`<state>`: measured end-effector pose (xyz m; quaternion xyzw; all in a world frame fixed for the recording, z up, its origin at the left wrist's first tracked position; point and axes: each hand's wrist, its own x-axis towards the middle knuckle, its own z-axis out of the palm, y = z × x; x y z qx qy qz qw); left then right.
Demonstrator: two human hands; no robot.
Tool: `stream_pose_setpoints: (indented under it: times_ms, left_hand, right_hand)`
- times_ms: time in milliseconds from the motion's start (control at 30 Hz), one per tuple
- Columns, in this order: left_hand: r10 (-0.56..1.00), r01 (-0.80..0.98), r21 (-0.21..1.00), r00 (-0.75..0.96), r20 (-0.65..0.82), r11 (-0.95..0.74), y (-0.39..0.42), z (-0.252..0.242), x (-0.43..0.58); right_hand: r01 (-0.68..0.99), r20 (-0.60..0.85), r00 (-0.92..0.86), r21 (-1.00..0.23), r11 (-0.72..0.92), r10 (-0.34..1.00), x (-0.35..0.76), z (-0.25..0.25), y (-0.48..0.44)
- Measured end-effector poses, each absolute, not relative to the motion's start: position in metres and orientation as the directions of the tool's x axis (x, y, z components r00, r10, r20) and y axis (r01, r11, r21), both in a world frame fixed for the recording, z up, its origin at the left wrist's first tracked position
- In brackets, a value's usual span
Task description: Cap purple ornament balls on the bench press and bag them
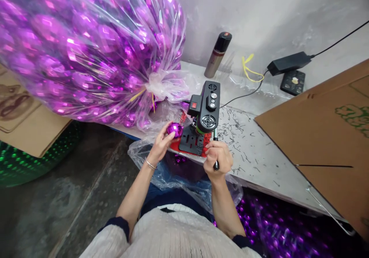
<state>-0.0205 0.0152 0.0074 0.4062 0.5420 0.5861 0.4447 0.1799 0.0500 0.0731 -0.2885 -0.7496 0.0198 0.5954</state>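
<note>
A shiny purple faceted ball (174, 129) sits between the fingertips of my left hand (162, 143), just left of a small black bench drill press (209, 106). The fingers of my right hand (218, 159) are wrapped round the black grip of the press's lever (216, 165). On the machine are a red switch, silver buttons and round vents. Its black slotted base plate (190, 141) rests on a red surface. The machine's head hides whatever tool it carries. Beneath the table edge, a clear plastic bag (164, 177) hangs open with purple balls inside.
A huge tied bag of purple balls (100, 50) fills the left. Dark shavings (239, 135) litter the tabletop. Behind stand a spray can (218, 54), a yellow tie (249, 69) and a power adapter (289, 63). A cardboard box (323, 143) stands at right.
</note>
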Motion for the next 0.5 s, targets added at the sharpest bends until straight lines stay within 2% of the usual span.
stream_pose_setpoints:
  times_ms: [67,167,300,400,500]
  left_hand:
    - [0.973,-0.138,0.990,-0.224,-0.051,0.020,0.001,0.002,-0.002]
    - [0.968,-0.065,0.998,-0.252,-0.018,0.002,0.000,-0.010,0.019]
    - [0.949,0.238,0.971,-0.306,0.069,0.006,0.015,-0.019,0.027]
    - [0.945,0.490,0.872,-0.273,0.179,-0.023,0.023,-0.020,0.026]
    - [0.927,0.621,0.775,-0.213,0.307,-0.114,0.029,-0.020,0.024]
  right_hand:
    - [0.408,0.884,-0.119,-0.372,0.834,0.452,0.179,0.076,0.050]
    - [0.410,0.882,-0.141,-0.363,0.837,0.451,0.180,0.077,0.050]
    - [0.409,0.875,-0.180,-0.349,0.843,0.449,0.183,0.078,0.049]
    - [0.407,0.874,-0.196,-0.340,0.848,0.445,0.184,0.078,0.049]
    - [0.408,0.872,-0.202,-0.340,0.848,0.447,0.184,0.077,0.049]
